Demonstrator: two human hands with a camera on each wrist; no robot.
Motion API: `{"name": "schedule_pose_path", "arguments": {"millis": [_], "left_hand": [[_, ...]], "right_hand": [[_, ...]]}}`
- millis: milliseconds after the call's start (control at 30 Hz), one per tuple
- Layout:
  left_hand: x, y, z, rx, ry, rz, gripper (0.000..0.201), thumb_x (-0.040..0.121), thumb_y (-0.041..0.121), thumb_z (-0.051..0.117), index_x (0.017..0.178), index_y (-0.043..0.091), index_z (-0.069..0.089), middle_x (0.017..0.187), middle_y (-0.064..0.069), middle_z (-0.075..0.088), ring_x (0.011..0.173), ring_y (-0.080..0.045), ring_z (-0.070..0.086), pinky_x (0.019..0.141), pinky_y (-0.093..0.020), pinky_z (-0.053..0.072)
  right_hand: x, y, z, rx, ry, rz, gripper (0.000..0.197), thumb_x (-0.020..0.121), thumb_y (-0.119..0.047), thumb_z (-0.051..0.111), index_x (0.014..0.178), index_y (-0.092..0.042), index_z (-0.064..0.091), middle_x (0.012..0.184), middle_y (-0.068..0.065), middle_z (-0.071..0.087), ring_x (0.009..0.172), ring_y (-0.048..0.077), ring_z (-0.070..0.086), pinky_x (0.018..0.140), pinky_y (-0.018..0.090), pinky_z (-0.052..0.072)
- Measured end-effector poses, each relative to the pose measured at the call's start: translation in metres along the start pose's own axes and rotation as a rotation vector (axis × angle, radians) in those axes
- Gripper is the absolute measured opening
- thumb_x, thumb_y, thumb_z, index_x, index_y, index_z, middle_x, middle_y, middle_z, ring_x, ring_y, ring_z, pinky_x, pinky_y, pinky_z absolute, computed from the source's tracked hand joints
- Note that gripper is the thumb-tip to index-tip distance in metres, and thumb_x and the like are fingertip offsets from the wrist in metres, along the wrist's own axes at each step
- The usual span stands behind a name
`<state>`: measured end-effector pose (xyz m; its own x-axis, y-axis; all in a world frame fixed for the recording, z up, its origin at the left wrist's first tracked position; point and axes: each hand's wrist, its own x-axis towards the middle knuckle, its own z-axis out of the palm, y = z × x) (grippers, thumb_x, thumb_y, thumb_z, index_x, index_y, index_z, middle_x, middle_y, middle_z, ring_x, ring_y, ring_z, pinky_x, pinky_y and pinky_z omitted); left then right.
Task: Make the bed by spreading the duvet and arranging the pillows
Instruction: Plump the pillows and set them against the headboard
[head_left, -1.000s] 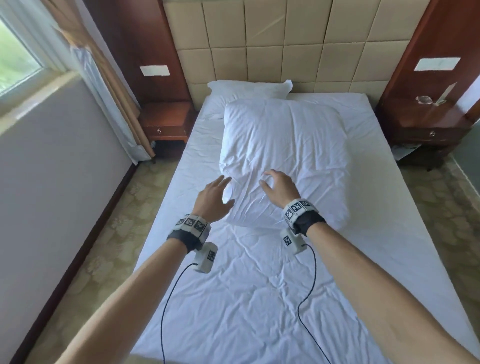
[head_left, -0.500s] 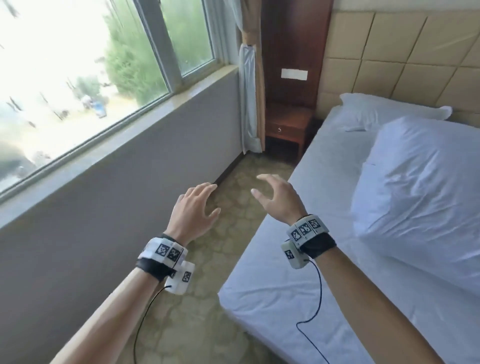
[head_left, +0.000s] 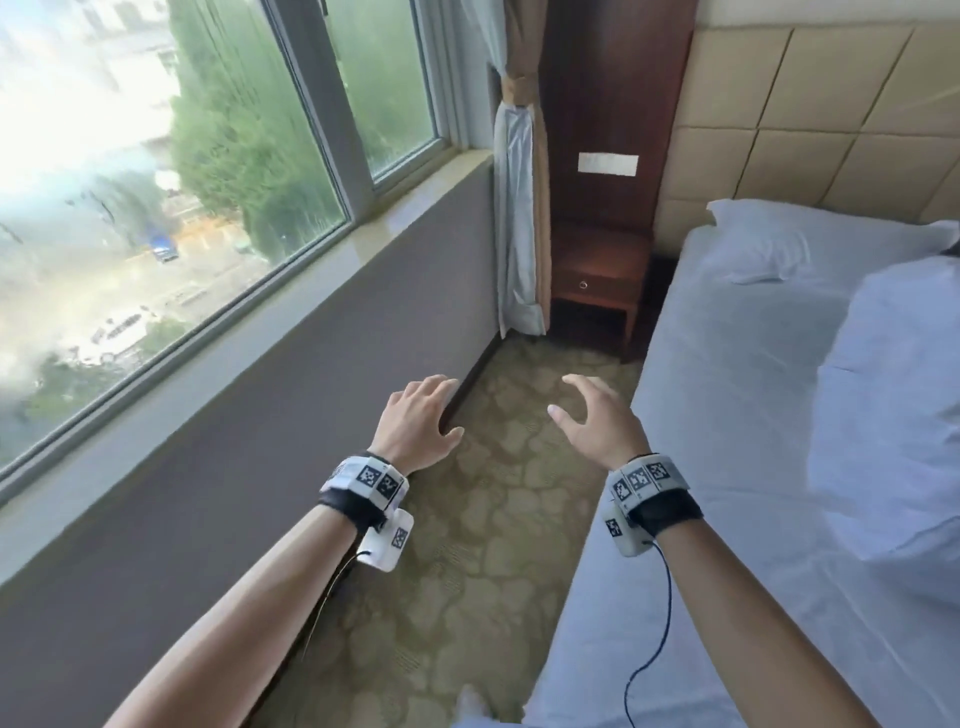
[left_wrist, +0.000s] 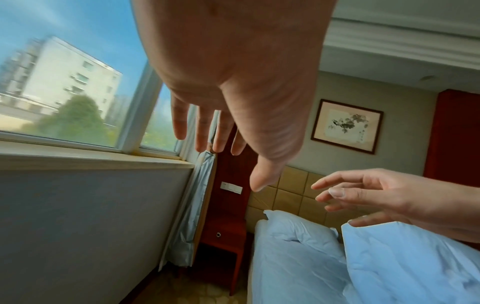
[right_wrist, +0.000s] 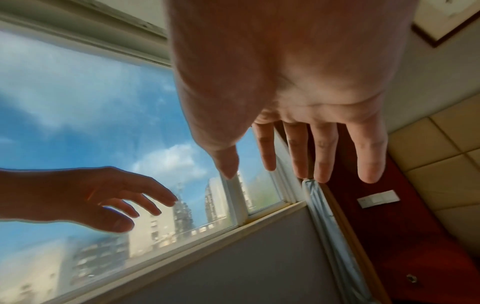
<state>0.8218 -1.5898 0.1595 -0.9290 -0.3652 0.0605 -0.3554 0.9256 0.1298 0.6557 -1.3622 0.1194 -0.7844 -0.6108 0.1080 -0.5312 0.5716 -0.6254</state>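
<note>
While both arms reach forward over the carpet strip between wall and bed, the left hand (head_left: 415, 423) hangs palm down with its fingers loosely spread and nothing in it; the left wrist view shows the same straight, parted fingers (left_wrist: 179, 121). At its 3 o'clock, close by but apart, the right hand (head_left: 597, 423) is likewise empty, fingers spread and gently arched, thumb pointing toward the left hand. Just past the right hand, from 3 o'clock onward, runs the edge of the bed (head_left: 727, 415), covered in a white sheet. On it, at 3 o'clock from the right hand near the frame's edge, lies a big white pillow (head_left: 893, 405). A second pillow (head_left: 800, 239) lies flat at 1 o'clock, against the padded headboard (head_left: 810, 119). At 12 o'clock stands a dark wooden nightstand (head_left: 597, 275), with a tied curtain (head_left: 517, 218) just beside it. From 9 to 11 o'clock the window (head_left: 156, 171) fills the wall.
</note>
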Motion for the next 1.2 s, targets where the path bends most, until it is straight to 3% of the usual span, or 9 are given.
{"name": "schedule_pose_path", "arguments": {"millis": [133, 267, 333, 633, 867, 1000, 1200], "left_hand": [[0.106, -0.026, -0.002, 0.032, -0.052, 0.157, 0.074, 0.086, 0.050, 0.064, 0.151, 0.026, 0.038, 0.154, 0.005, 0.041, 0.138, -0.019, 0.040, 0.114, -0.040, 0.032], [0.192, -0.041, -0.014, 0.017, -0.052, 0.256, 0.073, 0.086, 0.049, 0.066, 0.150, 0.025, 0.039, 0.154, 0.004, 0.042, 0.139, -0.020, 0.041, 0.114, -0.041, 0.033], [0.243, -0.048, -0.014, 0.007, -0.055, 0.305, 0.073, 0.086, 0.049, 0.067, 0.150, 0.025, 0.040, 0.154, 0.004, 0.042, 0.139, -0.020, 0.041, 0.114, -0.041, 0.034], [0.493, -0.069, 0.041, -0.044, -0.116, 0.558, 0.068, 0.088, 0.047, 0.064, 0.149, 0.028, 0.040, 0.154, 0.007, 0.041, 0.135, -0.021, 0.047, 0.108, -0.043, 0.041], [0.682, 0.039, 0.047, -0.013, -0.179, 0.823, 0.071, 0.087, 0.045, 0.065, 0.150, 0.025, 0.039, 0.155, 0.005, 0.040, 0.137, -0.023, 0.045, 0.111, -0.044, 0.039], [0.769, 0.127, 0.089, -0.016, -0.221, 0.958, 0.074, 0.087, 0.042, 0.066, 0.152, 0.025, 0.037, 0.157, 0.002, 0.039, 0.140, -0.023, 0.042, 0.114, -0.042, 0.034], [0.894, 0.239, 0.160, 0.009, -0.304, 0.998, 0.076, 0.087, 0.044, 0.064, 0.154, 0.027, 0.033, 0.159, 0.002, 0.036, 0.142, -0.024, 0.039, 0.116, -0.043, 0.033]], "right_hand": [[0.066, 0.006, 0.002, -0.006, 0.090, 0.095, 0.053, 0.096, -0.045, 0.064, 0.142, -0.020, 0.054, 0.144, -0.003, 0.053, 0.131, 0.017, 0.051, 0.099, 0.023, 0.036], [0.115, 0.007, -0.008, -0.078, 0.134, 0.206, 0.056, 0.095, -0.050, 0.061, 0.144, -0.024, 0.050, 0.146, -0.006, 0.050, 0.130, 0.019, 0.051, 0.103, 0.040, 0.046], [0.150, 0.016, -0.010, -0.081, 0.145, 0.263, 0.057, 0.095, -0.052, 0.059, 0.144, -0.025, 0.049, 0.147, -0.006, 0.049, 0.131, 0.021, 0.049, 0.104, 0.044, 0.046], [0.332, 0.088, -0.009, -0.157, 0.314, 0.441, 0.058, 0.094, -0.050, 0.062, 0.144, -0.023, 0.049, 0.148, -0.001, 0.049, 0.132, 0.029, 0.049, 0.104, 0.048, 0.046], [0.409, 0.155, -0.055, -0.142, 0.437, 0.666, 0.060, 0.095, -0.051, 0.061, 0.147, -0.026, 0.046, 0.151, -0.003, 0.046, 0.135, 0.026, 0.045, 0.106, 0.047, 0.045], [0.442, 0.232, -0.076, -0.152, 0.484, 0.770, 0.061, 0.095, -0.052, 0.061, 0.148, -0.025, 0.046, 0.152, -0.002, 0.045, 0.138, 0.024, 0.043, 0.106, 0.045, 0.045], [0.515, 0.375, -0.113, -0.181, 0.342, 0.858, 0.065, 0.095, -0.057, 0.056, 0.151, -0.026, 0.041, 0.155, 0.004, 0.042, 0.139, 0.028, 0.043, 0.108, 0.047, 0.045]]}}
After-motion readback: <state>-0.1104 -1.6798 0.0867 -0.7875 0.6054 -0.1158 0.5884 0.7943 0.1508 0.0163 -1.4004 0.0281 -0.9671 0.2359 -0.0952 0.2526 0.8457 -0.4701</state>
